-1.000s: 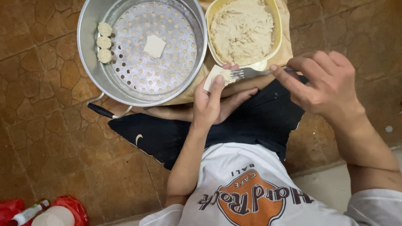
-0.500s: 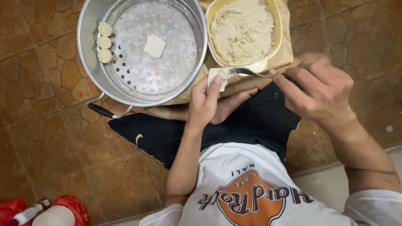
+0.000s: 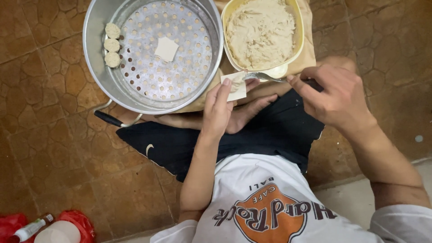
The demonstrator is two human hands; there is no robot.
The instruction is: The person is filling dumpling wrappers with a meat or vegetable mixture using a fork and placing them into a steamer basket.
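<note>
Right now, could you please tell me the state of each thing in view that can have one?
Steamer pot: uncovered, three filled dumplings at its left wall, one flat wrapper lying on the holed tray.
Yellow bowl: nearly full of pale filling.
Wrapper in hand: flat, unfolded.
Fork: tines over that wrapper.
Left hand: holds the wrapper.
Right hand: grips the fork.
Bottle: lying down, capped.

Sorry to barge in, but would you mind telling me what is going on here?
A person sitting on a tiled floor is filling dumplings. The left hand cradles a square wrapper, while the right hand holds a fork with its tines over the wrapper. A yellow bowl of filling sits just ahead. Beside it, a perforated metal steamer holds three finished dumplings and one spare wrapper.
</note>
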